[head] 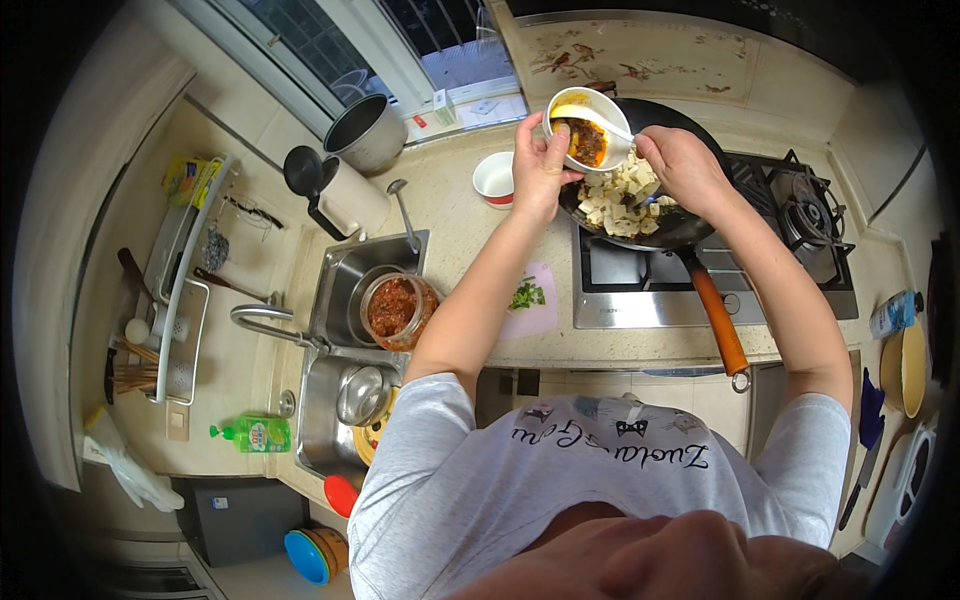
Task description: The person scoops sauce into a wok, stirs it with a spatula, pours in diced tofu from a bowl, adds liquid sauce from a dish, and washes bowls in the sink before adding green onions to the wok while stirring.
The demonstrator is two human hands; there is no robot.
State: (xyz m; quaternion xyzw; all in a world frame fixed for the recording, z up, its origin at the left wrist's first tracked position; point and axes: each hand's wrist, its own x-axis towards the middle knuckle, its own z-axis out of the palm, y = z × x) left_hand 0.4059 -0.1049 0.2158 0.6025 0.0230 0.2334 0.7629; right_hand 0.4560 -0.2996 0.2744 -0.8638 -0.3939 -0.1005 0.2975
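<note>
My left hand (544,165) grips a white bowl (615,154) tilted over a black wok (649,112). Dark brown sauce with orange oil (587,144) lies inside the bowl. In my right hand (679,161) is the handle of a white spoon (581,112), whose head is in the bowl. Pale tofu-like cubes (619,199) with dark bits fill part of the wok, and a utensil, partly hidden, rests among them. The wok stands on the gas stove (645,309), its wooden handle (712,311) pointing towards me. Left of my left hand stands another white bowl (495,180).
Chopped greens (527,294) lie on a pink cutting board (536,319). An open jar of red chili paste (397,311) stands at the double sink (304,409). Further back are a ladle (405,214), a kettle (352,195) and a metal pot (367,135). The second burner (810,217) is at the right.
</note>
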